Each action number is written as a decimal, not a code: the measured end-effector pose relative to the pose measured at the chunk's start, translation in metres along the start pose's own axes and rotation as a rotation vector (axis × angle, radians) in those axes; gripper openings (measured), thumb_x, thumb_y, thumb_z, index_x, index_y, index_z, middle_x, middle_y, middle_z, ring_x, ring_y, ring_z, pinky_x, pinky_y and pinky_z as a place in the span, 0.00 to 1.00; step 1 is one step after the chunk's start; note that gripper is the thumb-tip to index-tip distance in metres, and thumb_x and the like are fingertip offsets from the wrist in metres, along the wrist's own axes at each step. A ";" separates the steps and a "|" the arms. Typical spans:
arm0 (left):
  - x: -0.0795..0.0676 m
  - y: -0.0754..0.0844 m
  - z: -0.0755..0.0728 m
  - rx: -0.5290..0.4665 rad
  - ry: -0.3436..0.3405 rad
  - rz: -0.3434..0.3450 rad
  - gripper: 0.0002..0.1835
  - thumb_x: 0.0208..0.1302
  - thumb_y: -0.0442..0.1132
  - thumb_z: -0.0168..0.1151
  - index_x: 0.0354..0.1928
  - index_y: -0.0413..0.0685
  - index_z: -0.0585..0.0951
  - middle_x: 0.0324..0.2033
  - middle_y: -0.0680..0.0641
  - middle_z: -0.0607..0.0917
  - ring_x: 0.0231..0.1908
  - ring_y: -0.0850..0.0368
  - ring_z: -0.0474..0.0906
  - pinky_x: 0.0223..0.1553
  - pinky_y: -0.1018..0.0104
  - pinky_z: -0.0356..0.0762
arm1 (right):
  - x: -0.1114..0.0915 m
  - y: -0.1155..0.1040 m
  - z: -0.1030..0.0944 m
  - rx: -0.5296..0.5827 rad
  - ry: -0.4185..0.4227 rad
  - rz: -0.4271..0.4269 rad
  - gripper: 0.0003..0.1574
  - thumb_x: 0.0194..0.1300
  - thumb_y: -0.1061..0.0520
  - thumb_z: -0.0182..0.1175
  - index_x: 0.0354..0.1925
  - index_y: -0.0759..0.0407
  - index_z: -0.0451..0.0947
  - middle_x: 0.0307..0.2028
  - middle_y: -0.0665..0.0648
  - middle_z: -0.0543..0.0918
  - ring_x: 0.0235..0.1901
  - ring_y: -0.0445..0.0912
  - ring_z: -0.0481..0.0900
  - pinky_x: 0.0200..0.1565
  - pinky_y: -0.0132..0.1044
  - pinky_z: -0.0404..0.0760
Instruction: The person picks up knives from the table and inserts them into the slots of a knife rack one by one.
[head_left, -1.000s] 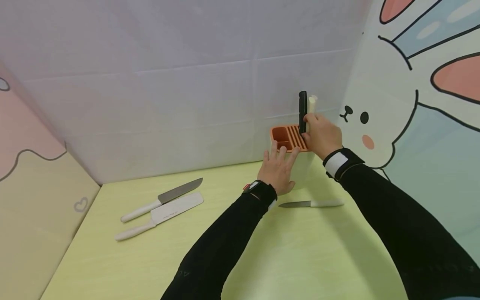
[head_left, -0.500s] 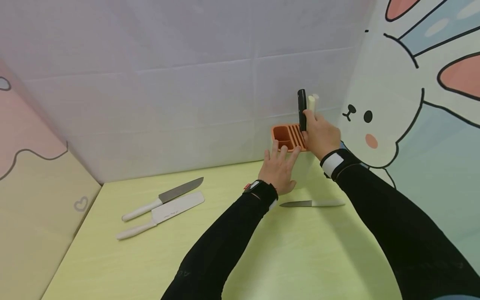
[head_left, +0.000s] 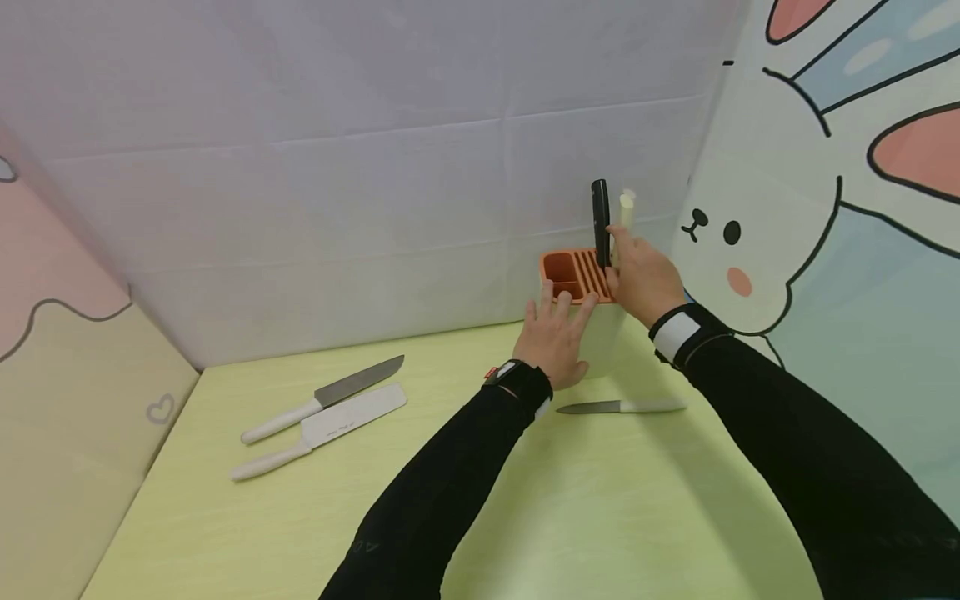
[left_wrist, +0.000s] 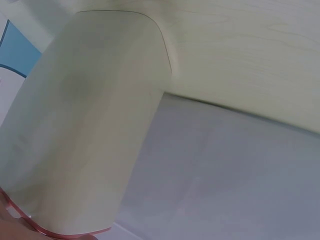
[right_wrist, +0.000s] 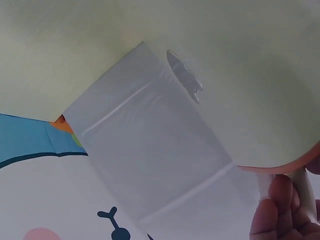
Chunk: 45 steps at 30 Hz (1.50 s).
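Note:
A knife holder (head_left: 600,333) with a pale body and orange slotted top stands at the back wall. My left hand (head_left: 553,342) rests on its front, fingers spread, tips at the orange rim. Upright in the slots is a black handle (head_left: 601,218). Beside it my right hand (head_left: 647,279) grips a cream-handled knife (head_left: 626,212), its blade hidden in the holder. In the right wrist view, the curled fingers (right_wrist: 282,195) close round the cream handle (right_wrist: 302,192) just past the orange rim, and another whitish handle (right_wrist: 265,185) stands close by.
A small white-handled knife (head_left: 652,406) lies on the table (head_left: 600,517) in front of the holder. Farther left lie a white-handled knife (head_left: 281,421) with a grey blade and a white cleaver (head_left: 352,417). Printed cloth walls (head_left: 375,192) enclose the back and sides.
The black handle now leans slightly farther left, and the gap between it and the cream handle is wider. My right hand has shifted a little right and down. The left hand stays in place.

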<state>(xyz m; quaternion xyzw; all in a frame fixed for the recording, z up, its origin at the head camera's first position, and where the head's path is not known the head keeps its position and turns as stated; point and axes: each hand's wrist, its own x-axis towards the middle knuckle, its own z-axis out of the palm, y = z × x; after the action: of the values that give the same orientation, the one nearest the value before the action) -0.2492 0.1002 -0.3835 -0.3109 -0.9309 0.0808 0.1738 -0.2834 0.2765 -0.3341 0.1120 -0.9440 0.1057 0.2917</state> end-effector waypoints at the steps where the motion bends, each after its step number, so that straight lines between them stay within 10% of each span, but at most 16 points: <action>1: 0.000 -0.001 0.000 -0.001 0.001 -0.001 0.56 0.46 0.69 0.58 0.73 0.59 0.42 0.63 0.41 0.62 0.68 0.36 0.43 0.62 0.43 0.58 | -0.001 0.001 -0.001 0.003 0.001 -0.009 0.38 0.58 0.61 0.58 0.65 0.58 0.58 0.31 0.65 0.77 0.22 0.56 0.75 0.20 0.51 0.76; 23: -0.001 -0.004 0.009 -0.025 0.013 0.005 0.55 0.48 0.68 0.59 0.73 0.60 0.43 0.62 0.41 0.64 0.68 0.37 0.43 0.61 0.42 0.58 | -0.048 0.001 0.026 0.255 0.184 0.156 0.19 0.66 0.58 0.48 0.52 0.68 0.63 0.40 0.66 0.80 0.26 0.54 0.79 0.19 0.48 0.76; 45: -0.042 -0.052 0.020 -0.118 0.112 -0.057 0.50 0.48 0.63 0.62 0.71 0.61 0.52 0.57 0.40 0.69 0.67 0.37 0.48 0.59 0.38 0.59 | -0.034 -0.044 0.060 0.306 0.189 0.035 0.14 0.67 0.56 0.50 0.46 0.64 0.68 0.37 0.61 0.81 0.33 0.49 0.81 0.30 0.44 0.83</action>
<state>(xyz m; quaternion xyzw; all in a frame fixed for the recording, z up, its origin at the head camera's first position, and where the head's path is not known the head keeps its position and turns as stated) -0.2535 0.0324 -0.3999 -0.2978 -0.9314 0.0033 0.2092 -0.2759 0.2234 -0.3962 0.1279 -0.8872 0.2631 0.3567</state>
